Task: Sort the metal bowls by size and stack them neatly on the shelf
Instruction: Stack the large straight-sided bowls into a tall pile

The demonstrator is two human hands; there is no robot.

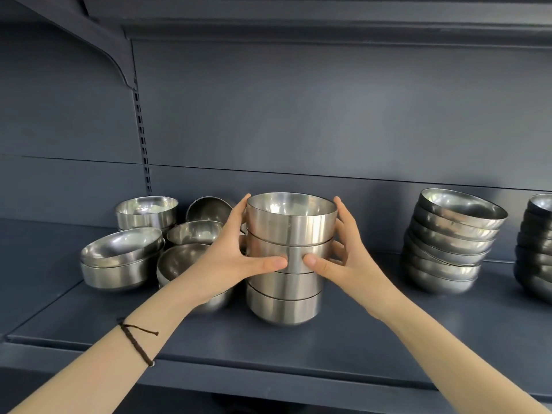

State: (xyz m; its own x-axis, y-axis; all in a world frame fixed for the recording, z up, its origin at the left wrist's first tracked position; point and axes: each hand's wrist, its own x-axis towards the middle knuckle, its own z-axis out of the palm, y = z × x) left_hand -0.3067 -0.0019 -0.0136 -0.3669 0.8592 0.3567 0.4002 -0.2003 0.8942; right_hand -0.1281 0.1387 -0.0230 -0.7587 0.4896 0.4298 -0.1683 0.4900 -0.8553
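Stack: four brushed steel straight-walled bowls [286, 264], nested, centre frame on matte dark-grey metal shelf [388, 339].
Left hand [236, 258]: grip wrapped on stack.
Right hand [343, 261]: likewise.
Left frame: loose rounded shiny steel bowls [125, 258].

Two bare forearms in view, no sleeves visible on either. Left hand [230, 261]: no rings or gloves seen. Left forearm carries a dark braided cord bracelet [136, 345] with a loose thin strand trailing off its knot. Right hand [343, 261]: unadorned, wrist bare, nails short.
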